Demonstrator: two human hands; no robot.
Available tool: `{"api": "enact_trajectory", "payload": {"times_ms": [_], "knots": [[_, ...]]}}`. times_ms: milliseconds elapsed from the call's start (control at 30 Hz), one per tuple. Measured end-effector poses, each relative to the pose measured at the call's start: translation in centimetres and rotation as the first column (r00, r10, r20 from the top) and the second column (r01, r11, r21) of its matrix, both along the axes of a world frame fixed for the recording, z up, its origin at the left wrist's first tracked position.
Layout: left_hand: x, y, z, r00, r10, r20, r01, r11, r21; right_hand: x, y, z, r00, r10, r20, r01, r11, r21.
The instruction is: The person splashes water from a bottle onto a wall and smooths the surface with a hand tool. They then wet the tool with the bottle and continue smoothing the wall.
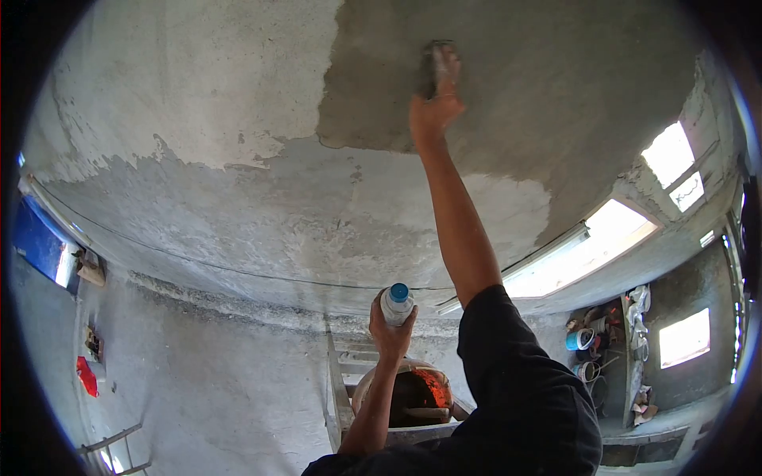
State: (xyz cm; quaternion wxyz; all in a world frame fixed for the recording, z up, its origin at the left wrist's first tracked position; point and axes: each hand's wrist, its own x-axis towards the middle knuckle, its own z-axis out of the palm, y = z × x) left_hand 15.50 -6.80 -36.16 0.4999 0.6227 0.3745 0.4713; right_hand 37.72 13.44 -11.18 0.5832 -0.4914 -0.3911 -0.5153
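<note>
High on the wall, my right hand [441,99] is closed round a dark sponge-like pad [429,73], which is pressed to the damp grey plaster [381,95]. Motion blurs the fingers and the pad, and the palm side is hidden. Lower down, my left hand [391,333] grips a clear plastic bottle [396,308] with a blue cap [399,292], held upright with the cap toward me. Beneath that forearm sits a wide bucket [405,389] with a dark inside and an orange patch.
A wooden ladder [337,397] stands by the bucket. Paler dry plaster [214,71] borders the damp patch. A thin cable [238,268] runs along the wall toward a bright window opening [595,250]. Pails and clutter [591,341] fill shelves at right; a red item [86,376] lies left.
</note>
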Motion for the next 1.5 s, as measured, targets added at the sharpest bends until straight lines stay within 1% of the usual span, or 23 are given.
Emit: {"api": "enact_trajectory", "payload": {"times_ms": [67, 100, 167, 200, 267, 333, 367, 433, 567, 633, 667, 733, 767, 833, 867, 933, 967, 1033, 1133, 1267, 1333, 1433, 1500], "knots": [[-0.2, -0.4, 0.2, 1.000, -0.014, 0.002, 0.014, 1.000, -0.026, -1.0, 0.2, -1.5, 0.995, 0.092, 0.042, -0.077, 0.961, -0.267], [-0.2, -0.4, 0.0, 1.000, 0.001, -0.001, -0.001, 1.000, -0.002, -1.0, -0.5, -1.8, 0.995, 0.088, 0.044, -0.073, 0.960, -0.272], [0.1, -0.1, -0.3, 1.000, 0.016, -0.001, -0.016, 1.000, 0.021, -1.7, -1.8, -1.0, 0.968, 0.249, 0.038, -0.192, 0.828, -0.527], [0.1, -0.1, -0.5, 1.000, 0.021, 0.001, -0.021, 1.000, 0.022, -1.6, -2.2, 0.1, 0.967, 0.253, 0.040, -0.195, 0.827, -0.527], [0.2, 0.0, -0.5, 0.999, 0.022, 0.031, -0.022, 1.000, -0.001, -0.4, -3.5, 3.2, 0.928, 0.276, 0.250, -0.118, 0.855, -0.506], [0.0, 0.1, -0.2, 1.000, 0.025, 0.010, -0.025, 1.000, -0.002, 1.5, -4.4, 5.9, 0.978, 0.097, 0.185, 0.034, 0.800, -0.600], [-0.1, 0.3, -0.1, 1.000, 0.021, -0.009, -0.021, 1.000, 0.005, 2.8, -4.9, 6.9, 0.978, 0.103, 0.180, 0.028, 0.793, -0.609], [-0.2, 0.5, -0.4, 0.999, 0.042, -0.001, -0.042, 0.999, 0.019, 5.2, -5.5, 8.2, 0.866, 0.143, 0.479, 0.221, 0.751, -0.623], [-0.2, 0.3, 0.1, 0.999, 0.044, -0.008, -0.044, 0.999, 0.003, 8.6, -6.4, 6.5, 0.854, 0.249, 0.458, 0.182, 0.681, -0.709], [-0.4, 0.3, 0.4, 0.999, 0.040, -0.024, -0.041, 0.999, -0.009, 8.6, -7.3, 5.5, 0.816, 0.344, 0.464, 0.205, 0.578, -0.790], [-0.4, 0.3, 0.6, 0.999, 0.027, -0.030, -0.027, 1.000, -0.007, 8.2, -7.6, 5.3, 0.811, 0.352, 0.467, 0.202, 0.580, -0.789], [-0.3, 0.2, 0.5, 1.000, 0.023, 0.002, -0.023, 1.000, -0.011, 7.2, -8.3, 5.6, 0.862, 0.388, 0.327, 0.109, 0.488, -0.866], [-0.2, 0.3, 0.4, 1.000, 0.006, 0.027, -0.006, 1.000, -0.020, 6.6, -8.6, 6.2, 0.859, 0.386, 0.338, 0.114, 0.498, -0.859], [-0.2, 0.4, 0.1, 1.000, 0.013, 0.015, -0.013, 1.000, 0.001, 5.4, -9.2, 7.6, 0.918, 0.346, 0.195, -0.002, 0.494, -0.869], [-0.2, 0.3, 0.0, 1.000, 0.020, -0.002, -0.020, 1.000, 0.012, 5.9, -9.1, 7.9, 0.918, 0.342, 0.198, 0.003, 0.495, -0.869], [-0.1, 0.3, -0.1, 1.000, 0.018, 0.001, -0.018, 1.000, -0.004, 7.5, -7.8, 8.6, 0.895, 0.340, 0.290, 0.022, 0.615, -0.789], [-0.2, 0.3, 0.0, 1.000, 0.020, 0.001, -0.020, 1.000, -0.023, 8.0, -7.2, 8.2, 0.896, 0.343, 0.284, 0.016, 0.613, -0.790], [-0.2, 0.3, 0.2, 0.999, 0.021, -0.024, -0.021, 1.000, -0.013, 8.7, -6.3, 6.7, 0.837, 0.294, 0.461, 0.135, 0.706, -0.696], [-0.2, 0.2, 0.2, 0.999, 0.003, -0.047, -0.003, 1.000, 0.003, 11.2, -5.7, 5.9, 0.906, 0.263, 0.333, 0.068, 0.685, -0.726], [-0.1, 0.0, 0.0, 1.000, -0.007, -0.030, 0.008, 1.000, 0.006, 8.6, -7.0, 8.0, 0.860, 0.321, 0.396, 0.088, 0.673, -0.735], [-0.1, -0.1, -0.3, 1.000, -0.024, -0.003, 0.024, 1.000, 0.000, 8.6, -7.3, 7.6, 0.929, 0.276, 0.246, 0.037, 0.593, -0.804], [-0.5, 0.3, -0.4, 1.000, -0.002, 0.009, 0.002, 1.000, 0.027, 7.8, -7.2, 6.7, 0.916, 0.270, 0.297, 0.067, 0.626, -0.777], [-0.4, 1.0, 0.0, 0.999, 0.040, 0.018, -0.041, 0.996, 0.076, 6.9, -7.4, 4.8, 0.979, 0.151, 0.137, 0.046, 0.488, -0.871]]}}
